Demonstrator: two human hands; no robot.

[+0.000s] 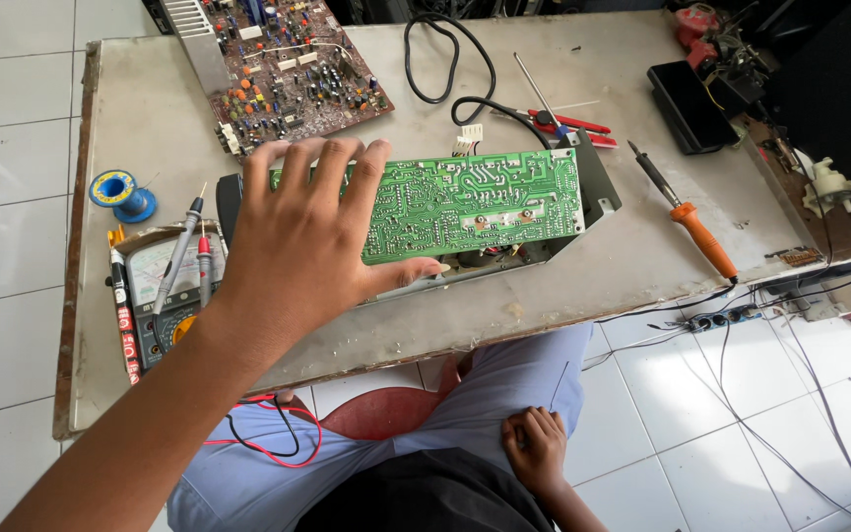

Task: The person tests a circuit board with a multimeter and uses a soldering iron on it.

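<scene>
left hand (297, 232): fingers spread flat on the left end of the green board (475, 202), thumb hooked under its near edge; holding it.
right hand (536, 448): loosely curled, resting on the lap below the table edge, holding nothing.
green board: solder side up, on a dark chassis (593, 182), mid-table (150, 108).
meter (164, 291): just left of the hand, probes lying across it.
solder spool (120, 192): far-left of the meter.
brown board (293, 69): far left.
iron (689, 217): right of the chassis, orange grip.
</scene>
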